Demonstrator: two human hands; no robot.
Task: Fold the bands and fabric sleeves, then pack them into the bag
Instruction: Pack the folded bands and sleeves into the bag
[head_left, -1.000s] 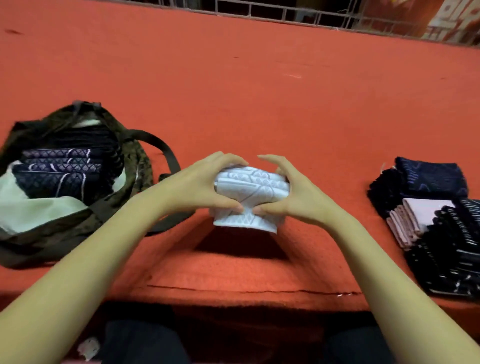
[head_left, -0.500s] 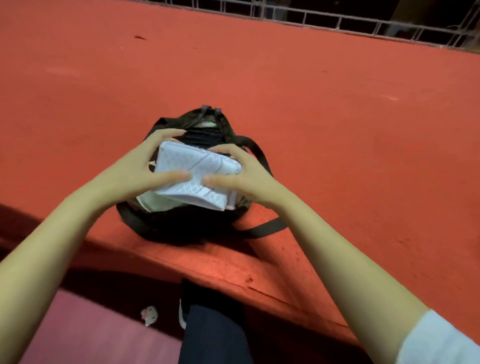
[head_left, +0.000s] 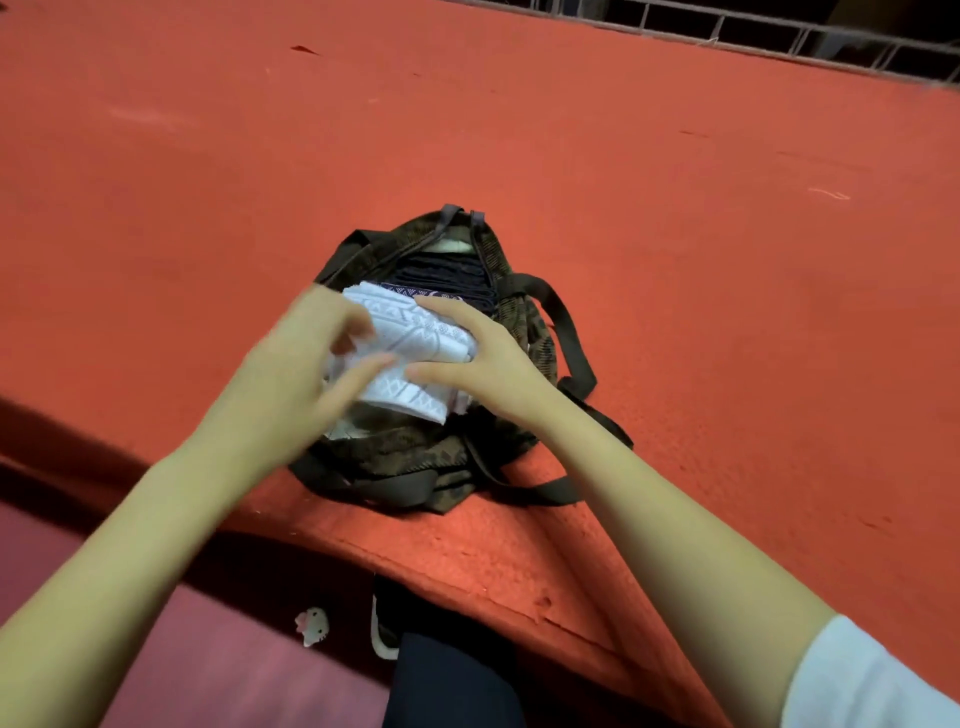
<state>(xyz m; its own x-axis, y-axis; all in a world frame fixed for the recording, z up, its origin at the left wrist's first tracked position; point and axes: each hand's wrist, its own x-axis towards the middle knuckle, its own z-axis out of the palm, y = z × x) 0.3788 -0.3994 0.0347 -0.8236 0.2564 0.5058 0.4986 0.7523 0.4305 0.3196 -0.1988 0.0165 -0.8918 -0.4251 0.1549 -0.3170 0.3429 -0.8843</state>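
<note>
A folded white patterned fabric sleeve (head_left: 415, 343) sits in the mouth of the open dark camouflage bag (head_left: 519, 332), on its near side. My right hand (head_left: 480, 364) grips its right end, fingers over the top and thumb on the near face. My left hand (head_left: 306, 374), blurred, is at the sleeve's left end with fingers spread and the thumb across its front; whether it still holds is unclear. Dark folded bands (head_left: 441, 280) are stacked in the bag behind the sleeve.
The bag lies on a wide red carpeted surface (head_left: 675, 260) close to its front edge (head_left: 467, 566). A metal railing (head_left: 779, 41) runs along the far side. Below the edge are my dark trouser leg (head_left: 447, 680), a shoe and a small white toy (head_left: 312, 626).
Both hands carried the folded white sleeve leftward from the middle of the surface to the bag and lowered it into the opening. The left hand's fingers have loosened. The view swung left, losing the right-hand pile.
</note>
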